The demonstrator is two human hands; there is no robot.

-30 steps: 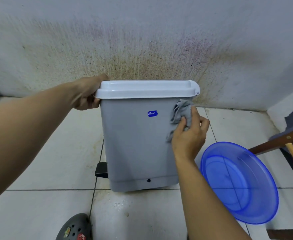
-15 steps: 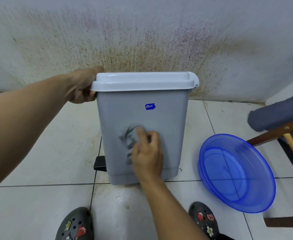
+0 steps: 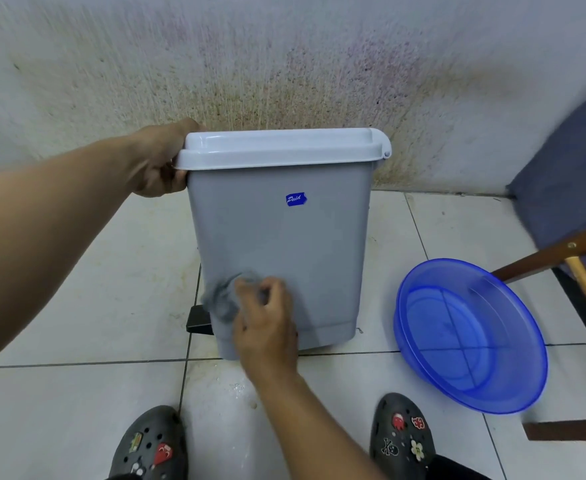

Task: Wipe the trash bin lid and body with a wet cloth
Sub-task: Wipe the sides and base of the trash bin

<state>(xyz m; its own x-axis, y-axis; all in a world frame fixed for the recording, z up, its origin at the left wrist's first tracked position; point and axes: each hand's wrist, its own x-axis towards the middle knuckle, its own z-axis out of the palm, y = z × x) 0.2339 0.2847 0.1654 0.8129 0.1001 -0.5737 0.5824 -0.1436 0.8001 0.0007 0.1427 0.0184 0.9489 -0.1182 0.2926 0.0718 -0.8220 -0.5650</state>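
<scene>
Fingers (image 3: 273, 289) on one cloth (image 3: 221, 300), one bin (image 3: 284, 251)

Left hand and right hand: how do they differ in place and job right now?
The left hand sits high, gripping the left end of the white lid; the right hand sits low, near the bottom left of the grey bin body. The left hand holds bare plastic; the right hand holds a grey cloth against the bin body. Both have curled fingers.

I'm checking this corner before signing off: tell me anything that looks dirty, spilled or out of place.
The wall behind the trash bin is speckled brown and purplish, like old splatter. Droplets wet the floor tile before it.
</scene>
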